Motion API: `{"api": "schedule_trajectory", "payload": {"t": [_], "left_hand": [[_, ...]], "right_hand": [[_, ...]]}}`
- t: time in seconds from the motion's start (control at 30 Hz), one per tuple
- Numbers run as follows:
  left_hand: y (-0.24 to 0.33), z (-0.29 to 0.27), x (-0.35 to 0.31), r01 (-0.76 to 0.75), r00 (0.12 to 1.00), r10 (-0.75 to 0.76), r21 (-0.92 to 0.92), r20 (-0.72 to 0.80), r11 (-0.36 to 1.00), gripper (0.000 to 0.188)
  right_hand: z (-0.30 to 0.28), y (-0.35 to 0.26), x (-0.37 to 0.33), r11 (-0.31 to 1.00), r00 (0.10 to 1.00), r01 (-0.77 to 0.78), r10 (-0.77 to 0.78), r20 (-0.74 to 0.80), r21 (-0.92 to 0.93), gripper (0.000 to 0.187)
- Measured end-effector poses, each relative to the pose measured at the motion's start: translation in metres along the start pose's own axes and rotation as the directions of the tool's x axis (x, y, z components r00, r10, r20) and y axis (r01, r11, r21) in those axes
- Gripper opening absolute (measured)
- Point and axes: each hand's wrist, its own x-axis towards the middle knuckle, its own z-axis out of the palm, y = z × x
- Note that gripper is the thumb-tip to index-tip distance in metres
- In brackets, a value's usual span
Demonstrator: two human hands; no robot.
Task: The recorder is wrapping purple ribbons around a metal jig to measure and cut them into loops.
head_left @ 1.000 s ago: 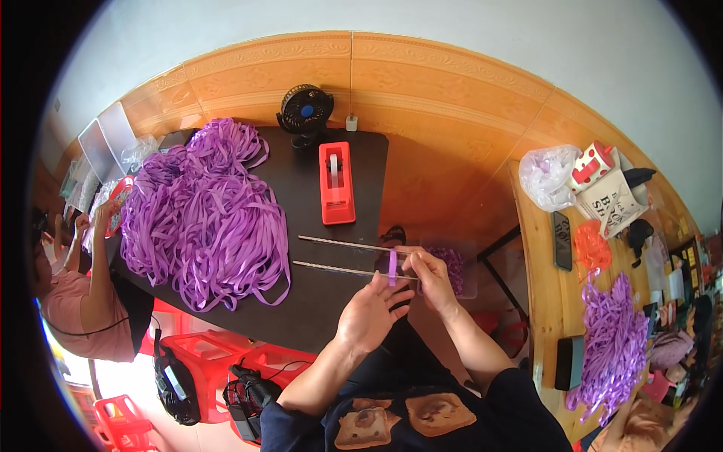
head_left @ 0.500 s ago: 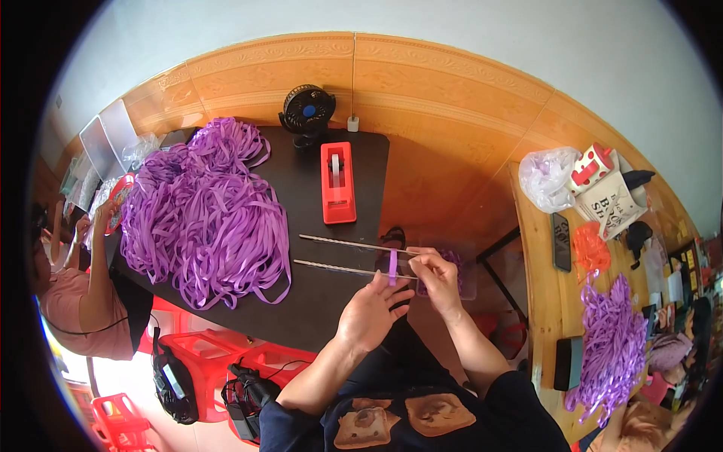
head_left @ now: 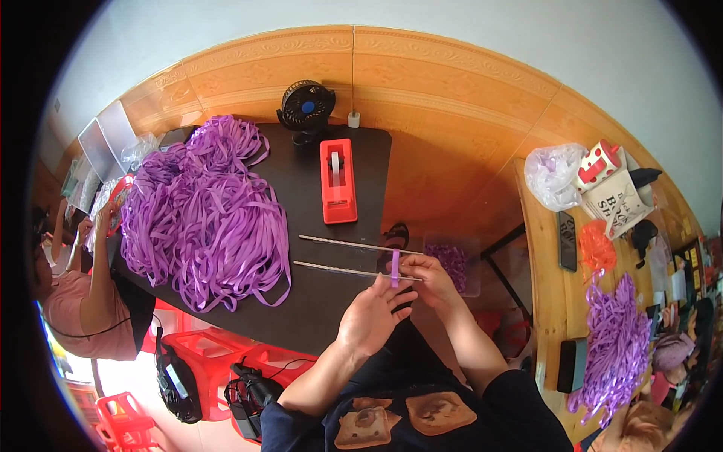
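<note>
Two thin metal rods with twisted shafts (head_left: 339, 267) reach from the dark table past its right edge, side by side. Near their free ends a purple ribbon band (head_left: 395, 269) is looped across both. My right hand (head_left: 428, 279) is closed beside the band, its fingertips pinched at the ribbon over the rods. Palm up, my left hand (head_left: 370, 318) lies just below the lower rod, fingers spread and tips close to the band's lower end. Whether they touch it is unclear.
A large heap of purple ribbon (head_left: 203, 218) covers the table's left side, beside a red tape dispenser (head_left: 339, 181) and a black fan (head_left: 306, 109). A clear bin (head_left: 456, 265) of purple pieces stands below right. More ribbon lies on the wooden table (head_left: 546, 301). Another person (head_left: 86, 309) works at left.
My right hand has shifted down and slightly left, closer to the band, uncovering more of the bin of purple pieces. My left hand has barely moved.
</note>
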Motion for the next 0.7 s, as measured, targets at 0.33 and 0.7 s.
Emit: {"api": "schedule_trajectory", "payload": {"t": [0.33, 0.7], "left_hand": [[0.002, 0.003, -0.002, -0.002, 1.0, 0.002, -0.032, -0.001, 1.0, 0.05], [0.001, -0.001, -0.001, -0.003, 1.0, 0.003, -0.002, 0.004, 1.0, 0.054]], "right_hand": [[0.003, 0.009, 0.035, 0.963, 0.954, -0.19, 0.135, 0.269, 0.191, 0.017], [0.018, -0.008, 0.016, 0.997, 0.984, -0.077, 0.077, 0.16, -0.008, 0.024]]}}
